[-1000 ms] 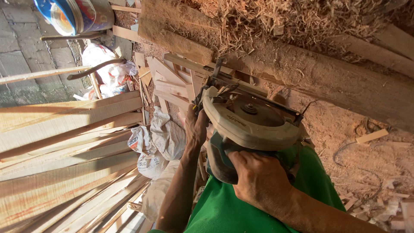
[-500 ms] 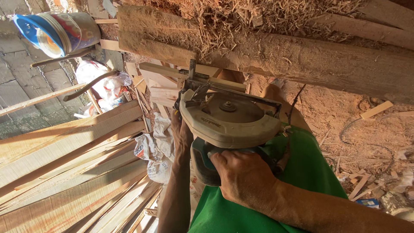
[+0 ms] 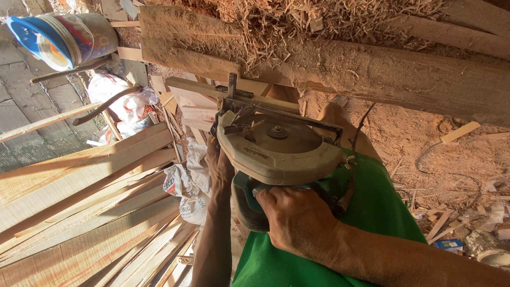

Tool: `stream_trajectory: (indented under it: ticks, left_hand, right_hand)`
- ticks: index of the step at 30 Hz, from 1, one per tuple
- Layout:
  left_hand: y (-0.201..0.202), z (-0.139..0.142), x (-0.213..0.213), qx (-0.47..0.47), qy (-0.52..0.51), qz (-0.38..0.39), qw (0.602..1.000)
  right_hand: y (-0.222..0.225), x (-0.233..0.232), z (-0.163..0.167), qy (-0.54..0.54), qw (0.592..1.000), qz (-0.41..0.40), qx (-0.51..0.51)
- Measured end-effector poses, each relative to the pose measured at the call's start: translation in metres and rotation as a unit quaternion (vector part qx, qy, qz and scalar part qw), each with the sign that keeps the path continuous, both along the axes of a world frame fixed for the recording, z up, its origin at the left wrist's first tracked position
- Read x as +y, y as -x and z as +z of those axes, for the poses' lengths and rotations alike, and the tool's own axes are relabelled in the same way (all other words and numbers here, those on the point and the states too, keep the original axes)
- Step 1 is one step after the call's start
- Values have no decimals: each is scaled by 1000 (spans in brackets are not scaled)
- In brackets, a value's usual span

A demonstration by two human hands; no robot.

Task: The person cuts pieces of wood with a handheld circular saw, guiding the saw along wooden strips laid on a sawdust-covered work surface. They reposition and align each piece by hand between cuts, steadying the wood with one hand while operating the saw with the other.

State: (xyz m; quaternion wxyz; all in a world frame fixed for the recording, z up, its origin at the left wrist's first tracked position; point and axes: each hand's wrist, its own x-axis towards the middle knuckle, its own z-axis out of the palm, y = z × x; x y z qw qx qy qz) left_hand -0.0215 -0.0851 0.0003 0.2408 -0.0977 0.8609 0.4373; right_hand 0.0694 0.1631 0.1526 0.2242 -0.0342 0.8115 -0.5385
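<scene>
A circular saw with a cream blade guard and teal body sits against a thick sawdust-covered timber beam. My right hand is shut on the saw's rear handle. My left hand reaches along the saw's left side by the front of the guard, over pale offcut boards. Its fingers are hidden behind the saw. A black cord runs from the saw over my green shorts.
Long pale planks are stacked at the left. A blue and white plastic bucket lies at the top left, with white sacks beside the planks. Wood shavings heap on the beam, and offcuts and sawdust litter the ground at the right.
The view has swung and drawn closer, so the saw now looks larger and sits nearer the beam's left end. Both hands keep their places on and beside the saw.
</scene>
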Motion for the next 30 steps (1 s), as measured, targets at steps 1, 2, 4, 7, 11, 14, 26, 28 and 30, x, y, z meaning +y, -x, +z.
stream_trajectory:
  ticks: [1, 2, 4, 7, 11, 14, 26, 28, 30]
  left_hand:
    - [0, 0, -1, 1, 0, -1, 1000]
    - [1, -1, -3, 0, 7, -3, 1000]
    - [2, -2, -4, 0, 21, -6, 1000]
    - [3, -2, -6, 4, 22, -13, 1000]
    - [3, -2, -5, 7, 47, -9, 999]
    - [3, -3, -6, 0, 25, 11, 1000]
    - [9, 0, -7, 11, 11, 0, 1000]
    - [10, 1, -7, 11, 25, 3, 1000]
    - [10, 1, -7, 16, 12, 2, 1000]
  right_hand:
    - [0, 0, 0, 1, 1000, 3, -2]
    - [1, -1, 0, 2, 1000, 6, -4]
    - [1, -1, 1, 5, 1000, -4, 2]
    - [2, -2, 0, 7, 1000, -6, 9]
    - [2, -4, -1, 15, 1000, 11, 3]
    - [4, -5, -1, 11, 1000, 11, 3]
    - [13, -10, 6, -5, 1000, -3, 14]
    - [13, -10, 5, 4, 1000, 5, 13]
    - [13, -10, 5, 9, 1000, 5, 17]
